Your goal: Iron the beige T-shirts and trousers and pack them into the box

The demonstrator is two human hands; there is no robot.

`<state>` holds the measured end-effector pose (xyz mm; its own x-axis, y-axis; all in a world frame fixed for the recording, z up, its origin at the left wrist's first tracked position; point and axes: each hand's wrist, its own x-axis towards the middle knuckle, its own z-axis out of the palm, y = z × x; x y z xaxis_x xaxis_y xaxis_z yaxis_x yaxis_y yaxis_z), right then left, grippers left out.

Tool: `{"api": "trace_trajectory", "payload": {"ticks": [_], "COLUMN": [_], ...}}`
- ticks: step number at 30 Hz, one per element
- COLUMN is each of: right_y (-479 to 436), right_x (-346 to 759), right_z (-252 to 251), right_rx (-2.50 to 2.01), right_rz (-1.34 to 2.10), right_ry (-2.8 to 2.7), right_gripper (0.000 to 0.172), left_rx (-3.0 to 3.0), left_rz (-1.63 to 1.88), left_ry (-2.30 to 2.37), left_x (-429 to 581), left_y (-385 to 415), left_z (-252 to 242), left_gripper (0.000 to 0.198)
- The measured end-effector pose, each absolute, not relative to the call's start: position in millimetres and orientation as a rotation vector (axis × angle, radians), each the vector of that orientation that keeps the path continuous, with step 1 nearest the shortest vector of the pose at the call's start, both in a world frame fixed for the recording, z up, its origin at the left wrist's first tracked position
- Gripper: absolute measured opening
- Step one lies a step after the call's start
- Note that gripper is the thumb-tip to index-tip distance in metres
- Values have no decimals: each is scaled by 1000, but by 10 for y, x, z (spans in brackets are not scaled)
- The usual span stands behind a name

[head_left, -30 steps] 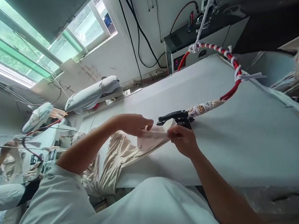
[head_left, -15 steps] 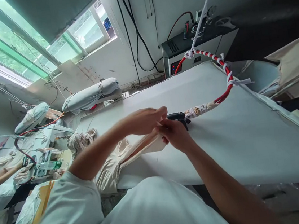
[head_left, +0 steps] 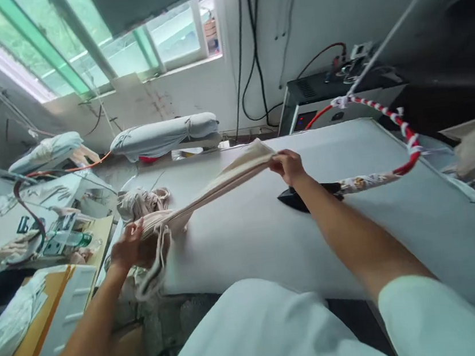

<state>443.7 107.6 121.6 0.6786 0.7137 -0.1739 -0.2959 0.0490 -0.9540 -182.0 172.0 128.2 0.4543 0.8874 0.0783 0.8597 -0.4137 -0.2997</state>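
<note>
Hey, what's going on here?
A person is pulling a strip of beige fabric taut above a white padded pressing table. The right hand pinches its far end, and the left hand grips the gathered end near the table's edge. A black iron lies on the table, partly hidden by the right forearm, its red-and-white wrapped cord looping away behind it.

lt: bright daylight thru window (head_left: pixel 172 36) | glare top-L | fisheye warp at edges | dim top-R, soft shadows
</note>
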Motion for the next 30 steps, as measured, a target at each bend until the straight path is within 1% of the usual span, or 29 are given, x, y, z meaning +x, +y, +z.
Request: {"api": "trace_trajectory", "payload": {"ticks": [2,5,7,8,10,11,13,14,15,16,17,19,20,22,24,26,28,29,30], "right_y": [700,-143,-745,-1000,-1325,-1371,-1224,-1053,-838,-600,-356,103,306,664,957,1125,1068,947,782], "right_x": [4170,3881,3820,3851,4045,4194,4531,4690,4830,4949,5052,5251,5362,5597,5747,5634,5145,4769,4331], "right_z": [654,-134,-456,-531,-512,-434,-199,-70,49,148,223,299,313,335,396,508,642,700,744], "right_rx": [-1390,-1549,-1659,-1729,-1902,-1983,-2079,-2103,-2136,-2195,-2280,-2462,-2542,-2687,-2758,-2691,-2478,-2347,-2204], "right_rz": [792,802,826,813,687,561,256,133,58,50,121,401,524,625,655,769,887,926,970], "right_ry": [-388,-369,-356,-387,-588,-753,-1126,-1282,-1422,-1554,-1683,-1895,-1937,-1861,-1717,-1735,-1969,-2119,-2276], "right_gripper": [30,38,44,49,60,64,65,66,68,70,72,73,74,77,77,68,54,48,43], "left_rx": [-2447,-2623,-2720,-2742,-2774,-2819,-2988,-3096,-3179,-3247,-3304,-3336,-3342,-3365,-3391,-3370,-3237,-3104,-2915], "left_rz": [170,333,382,331,102,-33,-262,-321,-333,-284,-189,-44,-7,-22,-119,-190,-100,26,152], "left_ry": [-1444,-1483,-1536,-1556,-1559,-1530,-1405,-1321,-1258,-1219,-1208,-1268,-1287,-1297,-1304,-1328,-1460,-1605,-1802], "left_x": [-2062,-2276,-2306,-2248,-1889,-1559,-601,-7,624,1259,1863,2863,3221,3608,3536,3000,2077,1532,976], "left_y": [1575,1144,814,677,508,479,490,497,480,426,330,45,-104,-284,-182,199,718,977,1219], "left_z": [1047,508,256,193,155,146,63,-29,-153,-299,-453,-720,-806,-854,-747,-539,-306,-207,-134], "left_gripper": [74,68,67,65,59,56,52,54,62,73,82,94,98,106,107,93,68,60,57]}}
